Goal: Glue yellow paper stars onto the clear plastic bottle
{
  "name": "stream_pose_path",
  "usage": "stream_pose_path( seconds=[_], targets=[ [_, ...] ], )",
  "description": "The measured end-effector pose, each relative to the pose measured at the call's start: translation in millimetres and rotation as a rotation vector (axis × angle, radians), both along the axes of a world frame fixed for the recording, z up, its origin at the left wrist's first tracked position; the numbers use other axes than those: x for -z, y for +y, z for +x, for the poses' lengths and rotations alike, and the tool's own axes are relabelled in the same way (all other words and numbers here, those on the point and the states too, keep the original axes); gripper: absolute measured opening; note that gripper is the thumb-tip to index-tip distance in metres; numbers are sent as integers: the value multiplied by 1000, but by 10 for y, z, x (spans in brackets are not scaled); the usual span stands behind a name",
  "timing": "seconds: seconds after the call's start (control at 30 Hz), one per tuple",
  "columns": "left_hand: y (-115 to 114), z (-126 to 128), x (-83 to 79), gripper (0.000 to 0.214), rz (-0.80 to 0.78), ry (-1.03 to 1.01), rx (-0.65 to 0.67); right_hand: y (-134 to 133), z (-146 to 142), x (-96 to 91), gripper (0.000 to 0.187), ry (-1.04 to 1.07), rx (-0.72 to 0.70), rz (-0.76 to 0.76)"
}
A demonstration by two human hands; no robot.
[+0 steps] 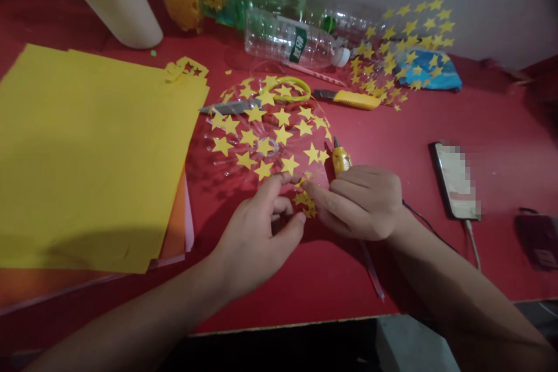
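Note:
Yellow stars [282, 135] dot a clear plastic piece with spread strips, like a cut bottle, lying in front of me. At its near edge, my left hand [257, 232] has thumb and index finger apart, the index tip by a small star. My right hand [364, 200] reaches in from the right with its fingers folded and its index finger extended to the same spot; its thumb and anything pinched are hidden. Several loose yellow stars [307, 203] lie between the hands. Just beyond my right hand, a yellow glue gun [341, 158] shows its dark nozzle, its rear covered.
Left lies a stack of yellow sheets [91, 157]. Scissors [235, 107] and a yellow box cutter [357, 100] lie behind the plastic piece. Farther back are a clear bottle [279, 40], a second starred piece [410, 27] and a white tumbler [131, 17]. A phone [455, 180] lies right, cable attached.

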State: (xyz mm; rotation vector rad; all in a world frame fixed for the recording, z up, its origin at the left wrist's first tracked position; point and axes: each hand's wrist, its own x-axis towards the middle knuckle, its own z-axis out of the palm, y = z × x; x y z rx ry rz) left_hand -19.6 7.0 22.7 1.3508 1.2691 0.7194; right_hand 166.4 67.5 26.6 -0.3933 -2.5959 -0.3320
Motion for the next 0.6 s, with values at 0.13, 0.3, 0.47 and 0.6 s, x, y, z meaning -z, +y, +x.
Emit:
stream_pose_path(
  seconds=[0.13,0.3,0.47,0.6],
  targets=[
    [13,0,5,37,-32,-24,-6,3,-3,8,14,0,8,10],
    [-8,-5,14,38,-23,-10,-8,-12,-5,-17,13,32,8,2],
    [-52,-26,16,47,145,177,4,-40,-3,-118,15,104,47,-42],
    [-73,-60,59,47,403,379,19,-29,75,-261,18,118,128,-21]
  ],
)
